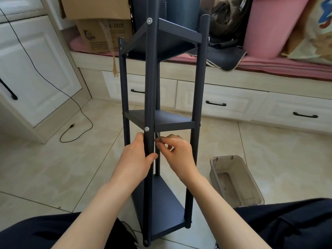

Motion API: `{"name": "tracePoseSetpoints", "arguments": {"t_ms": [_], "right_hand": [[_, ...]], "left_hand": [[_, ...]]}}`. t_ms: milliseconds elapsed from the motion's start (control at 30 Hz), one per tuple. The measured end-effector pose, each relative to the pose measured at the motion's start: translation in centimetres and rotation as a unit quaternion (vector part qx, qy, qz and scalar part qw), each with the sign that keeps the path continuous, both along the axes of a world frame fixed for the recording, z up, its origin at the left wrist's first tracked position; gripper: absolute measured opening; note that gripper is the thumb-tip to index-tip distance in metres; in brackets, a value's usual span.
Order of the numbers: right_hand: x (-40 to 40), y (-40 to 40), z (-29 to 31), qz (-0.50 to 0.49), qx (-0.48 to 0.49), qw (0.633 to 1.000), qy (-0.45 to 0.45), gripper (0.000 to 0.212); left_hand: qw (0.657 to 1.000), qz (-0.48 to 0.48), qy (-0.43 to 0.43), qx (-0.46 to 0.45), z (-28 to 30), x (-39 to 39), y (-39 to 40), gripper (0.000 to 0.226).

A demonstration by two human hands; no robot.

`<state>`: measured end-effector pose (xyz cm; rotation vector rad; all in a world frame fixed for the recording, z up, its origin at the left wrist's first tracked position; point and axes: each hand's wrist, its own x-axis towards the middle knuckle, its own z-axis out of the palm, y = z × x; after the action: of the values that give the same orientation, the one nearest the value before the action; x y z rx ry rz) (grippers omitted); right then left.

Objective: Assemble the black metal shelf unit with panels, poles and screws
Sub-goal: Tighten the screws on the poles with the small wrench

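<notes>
The black metal shelf unit (197,90) stands upright on the tiled floor between my knees, with three panels fixed between its poles. A silver screw head (147,129) shows on the near pole (150,78) at the middle panel (174,124). My left hand (137,157) grips that near pole just below the screw. My right hand (177,152) pinches a small grey metal tool (158,136) just under the middle panel, behind the pole. Another screw head (149,20) sits at the top panel (179,29).
A clear plastic bin (235,180) lies on the floor to the right. White drawers (221,103) and a bench with a pink bucket (271,26) and cardboard boxes (102,33) stand behind. A black cable (79,112) trails across the floor at left.
</notes>
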<state>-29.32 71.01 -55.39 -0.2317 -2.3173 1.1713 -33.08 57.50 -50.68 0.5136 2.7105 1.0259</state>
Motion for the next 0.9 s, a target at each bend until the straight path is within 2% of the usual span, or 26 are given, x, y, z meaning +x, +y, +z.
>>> {"name": "tracePoseSetpoints", "arguments": {"t_ms": [100, 300, 633, 900], "right_hand": [[-0.4, -0.5, -1.0, -0.050, 0.061, 0.994, 0.070, 0.010], [-2.2, -1.7, -3.1, -0.104, 0.059, 0.982, 0.149, 0.007], [-4.4, -3.1, -3.9, -0.092, 0.031, 0.975, 0.200, 0.007], [-6.1, -3.2, -4.3, -0.101, 0.009, 0.965, 0.243, 0.005]], "left_hand": [[1.000, 0.000, 0.004, 0.005, -0.1, 0.0, -0.2, 0.032], [1.000, 0.004, -0.003, 0.025, -0.3, -0.2, -0.6, 0.034], [0.996, 0.029, -0.032, 0.076, -0.5, -0.4, -1.4, 0.044], [0.996, 0.024, -0.032, 0.079, -0.8, -0.9, -1.5, 0.043]]}}
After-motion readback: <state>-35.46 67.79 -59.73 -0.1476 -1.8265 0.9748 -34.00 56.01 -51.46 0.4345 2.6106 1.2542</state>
